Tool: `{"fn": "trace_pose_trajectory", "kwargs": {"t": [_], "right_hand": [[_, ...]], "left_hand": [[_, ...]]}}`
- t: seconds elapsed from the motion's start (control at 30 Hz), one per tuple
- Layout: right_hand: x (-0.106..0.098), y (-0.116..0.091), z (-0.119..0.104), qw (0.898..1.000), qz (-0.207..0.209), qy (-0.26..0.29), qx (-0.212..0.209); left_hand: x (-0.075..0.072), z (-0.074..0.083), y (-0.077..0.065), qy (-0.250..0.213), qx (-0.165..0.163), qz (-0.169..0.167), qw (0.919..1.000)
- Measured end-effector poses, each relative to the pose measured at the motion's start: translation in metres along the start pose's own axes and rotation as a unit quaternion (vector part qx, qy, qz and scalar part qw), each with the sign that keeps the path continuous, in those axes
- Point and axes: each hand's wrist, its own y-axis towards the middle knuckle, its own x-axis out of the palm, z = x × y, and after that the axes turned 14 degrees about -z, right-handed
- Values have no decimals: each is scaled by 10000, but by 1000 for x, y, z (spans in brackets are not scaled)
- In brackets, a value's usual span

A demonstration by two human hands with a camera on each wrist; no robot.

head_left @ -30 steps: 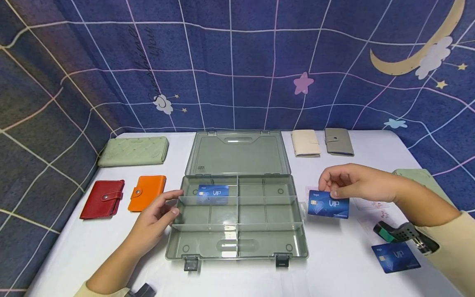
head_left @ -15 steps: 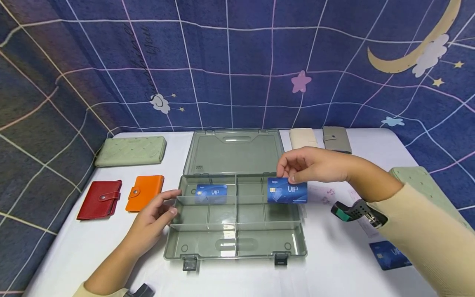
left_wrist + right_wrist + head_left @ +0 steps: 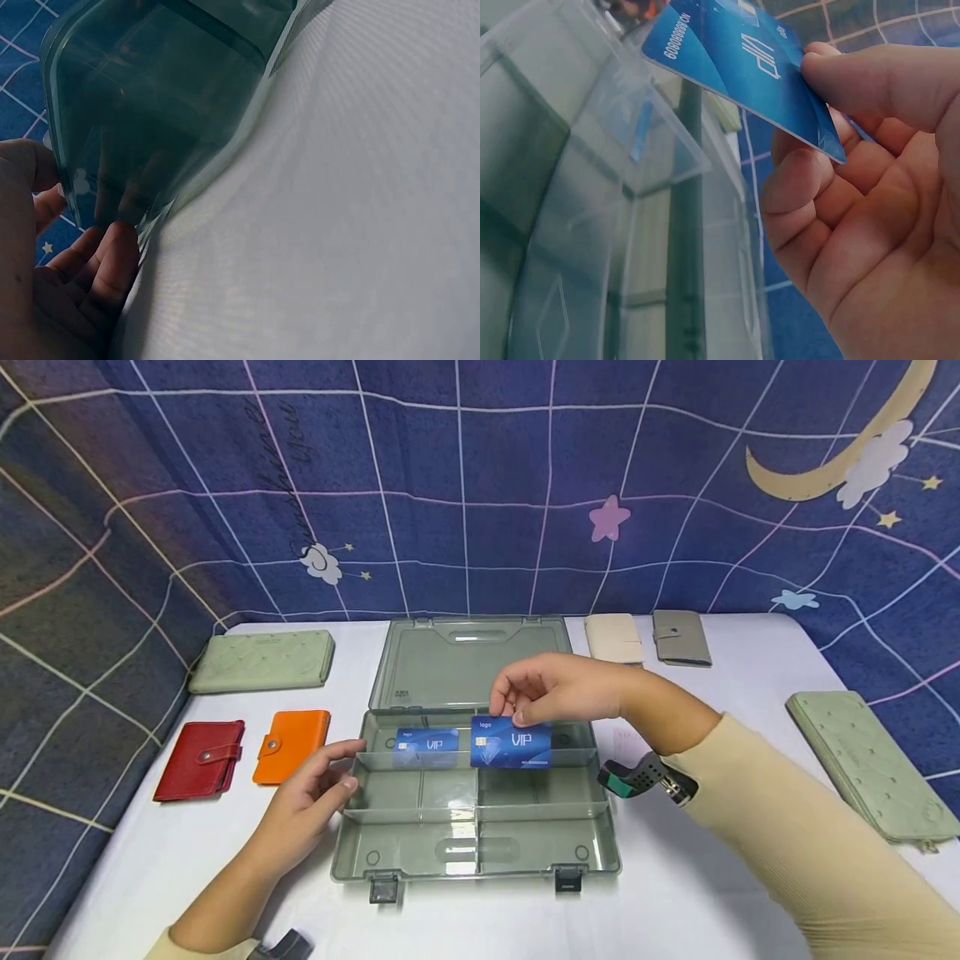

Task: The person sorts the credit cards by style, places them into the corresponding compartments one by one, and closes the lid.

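My right hand [image 3: 558, 689] pinches the top edge of a blue VIP card [image 3: 511, 743] between thumb and fingers. The card hangs over the back right compartment of a grey-green clear plastic box [image 3: 405, 878], its lid standing open behind. In the right wrist view, the same card [image 3: 739, 56] tilts above the dividers. A second blue VIP card [image 3: 426, 747] is in the back left compartment. At the box's left side, my left hand [image 3: 311, 793] rests with its index finger and thumb against the wall. The left wrist view shows its fingers [image 3: 112, 266] at a box corner.
On the left lie a green wallet [image 3: 262, 660], a red wallet [image 3: 198, 760] and an orange card holder [image 3: 292, 746]. A cream wallet [image 3: 613, 637] and a grey one [image 3: 681, 637] lie at the back right. Another green wallet [image 3: 870, 764] lies far right. The right sleeve covers part of the table.
My right hand has carried the blue VIP card leftward from beside the box to over its back right compartment. The left hand has stayed at the box's left side.
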Motion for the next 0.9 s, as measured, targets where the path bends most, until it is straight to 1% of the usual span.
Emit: {"fn": "trace_pose_trajectory", "kwargs": {"t": [0.13, 0.33, 0.57, 0.9], "right_hand": [[2, 16, -1, 9999, -57, 15, -140], [6, 39, -2, 9998, -44, 60, -158], [11, 64, -3, 9998, -122, 92, -161], [26, 96, -5, 9988, -426, -33, -257]], "left_hand": [[-1, 0, 0, 20, -33, 7, 10000], [-1, -2, -1, 44, -91, 12, 9999], [-1, -3, -1, 4, -31, 23, 10000], [-2, -1, 0, -103, 70, -26, 9999]]}}
